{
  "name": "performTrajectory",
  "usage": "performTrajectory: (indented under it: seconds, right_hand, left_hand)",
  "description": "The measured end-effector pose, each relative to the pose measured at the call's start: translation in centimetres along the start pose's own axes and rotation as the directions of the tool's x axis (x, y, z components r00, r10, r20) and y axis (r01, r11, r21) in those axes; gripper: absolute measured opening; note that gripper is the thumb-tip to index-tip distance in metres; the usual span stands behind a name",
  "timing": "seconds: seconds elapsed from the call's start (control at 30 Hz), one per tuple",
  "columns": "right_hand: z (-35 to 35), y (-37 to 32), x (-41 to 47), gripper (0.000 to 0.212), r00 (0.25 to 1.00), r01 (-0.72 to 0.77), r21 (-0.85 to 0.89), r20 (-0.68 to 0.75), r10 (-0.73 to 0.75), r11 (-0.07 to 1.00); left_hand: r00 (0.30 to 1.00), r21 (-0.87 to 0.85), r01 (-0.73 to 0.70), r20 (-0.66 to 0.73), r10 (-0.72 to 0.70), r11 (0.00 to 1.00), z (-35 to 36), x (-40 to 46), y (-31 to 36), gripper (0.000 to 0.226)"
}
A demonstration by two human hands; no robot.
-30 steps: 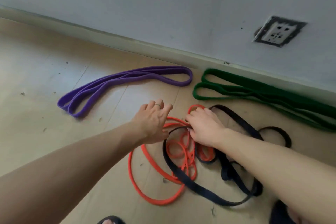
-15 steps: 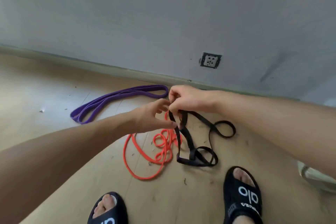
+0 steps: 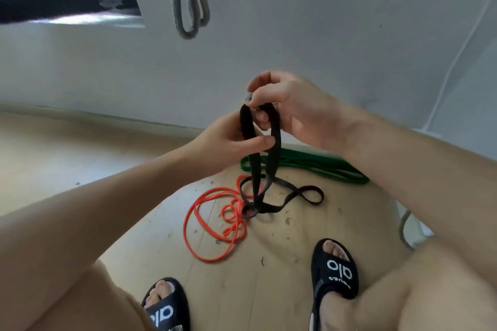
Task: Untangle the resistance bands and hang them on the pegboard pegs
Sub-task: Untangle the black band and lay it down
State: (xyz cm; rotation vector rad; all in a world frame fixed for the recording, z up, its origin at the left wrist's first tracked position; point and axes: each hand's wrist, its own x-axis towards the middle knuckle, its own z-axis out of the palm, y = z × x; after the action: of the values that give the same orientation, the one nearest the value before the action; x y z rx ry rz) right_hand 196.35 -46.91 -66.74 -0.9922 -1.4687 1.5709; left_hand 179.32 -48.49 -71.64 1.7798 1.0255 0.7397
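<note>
A black resistance band (image 3: 276, 142) is lifted off the floor. My right hand (image 3: 293, 113) grips its top loop, and my left hand (image 3: 231, 140) pinches one strand just below. Its lower end trails on the wooden floor, still wound into a thin orange band (image 3: 204, 226) that lies in loose coils there. A green band (image 3: 317, 166) lies flat by the wall behind my hands. A grey band (image 3: 191, 0) hangs down the wall from above; what it hangs on is out of view.
My two feet in black slides (image 3: 336, 271) stand on the floor near the orange coils. A dark window frame (image 3: 67, 5) is at top left. A white cable (image 3: 454, 62) runs down the wall at right. Small debris dots the floor.
Both hands rose from the pile on the floor, lifting the black band up. The view tilted up; the purple band left the frame, and the hanging grey band and the window came in.
</note>
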Motion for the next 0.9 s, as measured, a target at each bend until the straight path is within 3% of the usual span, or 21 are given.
performTrajectory:
  seconds: [0.1, 0.2, 0.3, 0.53, 0.7, 0.9]
  right_hand:
    - [0.0, 0.3, -0.6, 0.015, 0.999, 0.009, 0.017, -0.046, -0.008, 1.000]
    - [-0.1, 0.4, -0.9, 0.011, 0.997, 0.002, 0.031, -0.074, 0.001, 1.000]
    - [-0.4, 0.3, -1.0, 0.007, 0.997, -0.010, 0.047, -0.076, 0.013, 0.999]
    - [-0.8, 0.8, -0.4, 0.005, 0.994, -0.039, 0.034, -0.102, 0.043, 0.999]
    - [-0.5, 0.9, 0.2, 0.007, 0.998, -0.040, 0.037, -0.052, 0.042, 0.999]
    - [-1.1, 0.7, 0.4, 0.003, 0.997, -0.039, 0.078, -0.063, 0.044, 0.996]
  left_hand:
    - [1.000, 0.000, -0.014, 0.005, 0.014, 1.000, 0.7, -0.3, 1.1, 0.025]
    - [0.999, -0.001, -0.026, -0.023, 0.026, 1.000, 1.0, 0.0, 1.5, 0.009]
    - [0.999, -0.016, -0.003, -0.033, 0.003, 1.000, 1.3, 0.3, 1.2, 0.010]
    - [0.996, -0.041, 0.071, 0.056, -0.068, 0.997, 0.2, 0.5, 0.6, 0.028]
    - [0.997, 0.022, 0.070, 0.035, -0.071, 0.997, -0.2, 0.9, 0.1, 0.020]
    - [0.992, -0.060, 0.113, 0.063, -0.110, 0.992, -0.7, 0.9, -0.2, 0.018]
